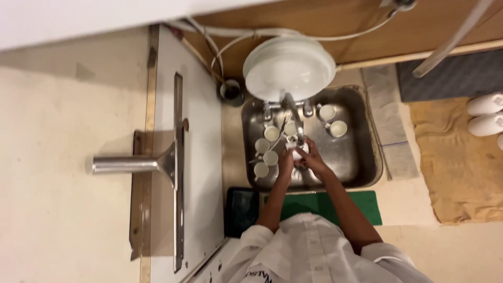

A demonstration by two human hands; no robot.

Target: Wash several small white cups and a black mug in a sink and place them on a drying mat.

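Over a steel sink [361,157], my left hand [285,161] and my right hand [315,160] meet just under the spout of the faucet [293,118]. Between them they hold a small white cup [297,154], which the fingers mostly hide. Several white cups [264,152] lie in the left part of the basin, right beside my left hand. Two more white cups [333,121] sit at the back right of the basin.
A stack of round white plates [288,68] stands behind the faucet. A green mat [364,204] and a black tray [241,209] lie at the sink's near edge. A door with a metal handle [133,165] is at left. A tan cloth [461,167] and white slippers [484,112] are at right.
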